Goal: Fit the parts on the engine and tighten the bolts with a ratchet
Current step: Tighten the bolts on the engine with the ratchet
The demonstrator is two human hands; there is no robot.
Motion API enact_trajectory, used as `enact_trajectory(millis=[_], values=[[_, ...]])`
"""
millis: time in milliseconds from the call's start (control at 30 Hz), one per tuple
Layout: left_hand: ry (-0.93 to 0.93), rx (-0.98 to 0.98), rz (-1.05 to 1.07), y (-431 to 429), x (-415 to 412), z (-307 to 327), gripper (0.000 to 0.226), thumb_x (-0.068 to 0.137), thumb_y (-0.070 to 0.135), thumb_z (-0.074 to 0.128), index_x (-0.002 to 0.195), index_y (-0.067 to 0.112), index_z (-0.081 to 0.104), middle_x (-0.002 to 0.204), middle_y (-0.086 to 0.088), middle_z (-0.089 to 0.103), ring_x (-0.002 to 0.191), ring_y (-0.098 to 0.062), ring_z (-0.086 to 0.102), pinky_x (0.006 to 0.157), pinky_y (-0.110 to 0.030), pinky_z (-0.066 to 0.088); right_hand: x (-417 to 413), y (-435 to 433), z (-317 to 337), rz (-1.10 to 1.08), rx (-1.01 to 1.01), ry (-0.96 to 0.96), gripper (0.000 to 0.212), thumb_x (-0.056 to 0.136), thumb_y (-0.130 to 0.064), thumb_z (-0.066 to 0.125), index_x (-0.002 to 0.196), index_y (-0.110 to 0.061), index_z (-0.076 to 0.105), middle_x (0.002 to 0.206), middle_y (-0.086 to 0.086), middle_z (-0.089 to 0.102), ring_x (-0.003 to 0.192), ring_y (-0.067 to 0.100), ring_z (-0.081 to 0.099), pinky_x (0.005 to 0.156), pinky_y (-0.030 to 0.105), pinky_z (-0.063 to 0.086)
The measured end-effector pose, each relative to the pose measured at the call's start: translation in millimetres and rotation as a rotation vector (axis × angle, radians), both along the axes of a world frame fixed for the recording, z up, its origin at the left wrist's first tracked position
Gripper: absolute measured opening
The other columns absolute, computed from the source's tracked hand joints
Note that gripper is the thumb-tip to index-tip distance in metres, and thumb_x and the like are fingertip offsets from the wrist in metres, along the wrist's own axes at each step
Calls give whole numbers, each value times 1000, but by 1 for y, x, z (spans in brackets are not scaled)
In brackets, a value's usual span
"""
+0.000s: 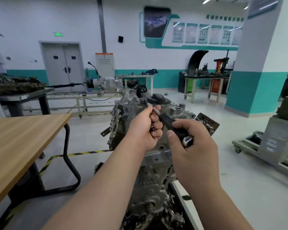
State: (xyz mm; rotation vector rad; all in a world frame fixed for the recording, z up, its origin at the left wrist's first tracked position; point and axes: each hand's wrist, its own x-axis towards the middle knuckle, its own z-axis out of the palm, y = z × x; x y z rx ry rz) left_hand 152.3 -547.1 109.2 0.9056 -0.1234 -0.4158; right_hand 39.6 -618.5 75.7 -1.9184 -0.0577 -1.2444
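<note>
Now both hands meet over the engine (131,107), which stands upright in the middle of the workshop floor, grey and ribbed, with a black cap (160,98) on its top. The ratchet (165,119) is held between the two hands, slanting from the engine's upper edge down toward the person.

The left hand (145,128) has its fingers curled round the thin metal front part of the tool, close to the top of the engine (whether the tip actually sits on a bolt cannot be told, since the fingers hide it). Something small and shiny shows between the curled fingers; what it is, I cannot tell.

The right hand (191,146) grips the black handle, fingers wrapped over it and thumb pressed along its near side, with the chrome butt end poking out of the fist.

To the left stands a wooden table (23,133) on a black tube frame, and a strip of yellow-and-black floor tape (83,153) runs behind it.
</note>
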Motion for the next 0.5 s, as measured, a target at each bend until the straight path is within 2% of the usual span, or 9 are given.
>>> enact_trajectory(millis=[100,167,267,333,367,433,500], values=[[29,-7,29,0,2,1,26,102,35,45,94,18,63,45,10,38,34,-4,32,33,-16,18,2,2,8,-9,-97,37,37,85,-19,69,84,-48,46,92,-21,55,93,-7,51,72,5,42],[52,-15,54,-1,4,0,27,101,35,46,91,17,64,46,9,38,38,-5,34,42,-18,24,3,5,11,-18,-176,53,23,85,-22,67,88,-41,53,94,-19,53,92,-5,50,61,12,44],[75,-20,60,-1,4,-1,29,101,36,47,89,17,65,63,3,43,60,-10,39,58,-25,27,4,9,12,-44,-267,63,12,87,-23,66,95,-31,61,99,-15,54,85,4,48,54,20,43],[70,-19,51,0,2,-1,30,101,37,47,88,17,65,69,1,48,63,-12,47,53,-25,39,4,14,13,-62,-310,37,14,86,-20,68,95,-30,62,99,-13,54,78,10,51,48,23,44],[72,-28,46,2,0,0,30,101,37,47,88,17,65,64,0,53,57,-12,54,47,-21,45,4,16,13,-70,-326,33,16,85,-19,68,95,-30,62,99,-13,55,70,12,52,46,26,45],[68,-59,30,4,-5,3,30,102,37,44,89,17,62,47,-1,57,39,-12,58,36,-18,46,3,19,14,-89,-349,38,18,83,-16,70,95,-27,63,100,-12,56,60,12,53,45,30,46],[61,-67,21,6,-8,7,29,103,36,43,92,16,61,42,-1,56,34,-12,57,34,-18,44,4,21,15,-113,-364,42,18,82,-14,71,95,-25,64,100,-9,57,58,18,54,42,31,44]])
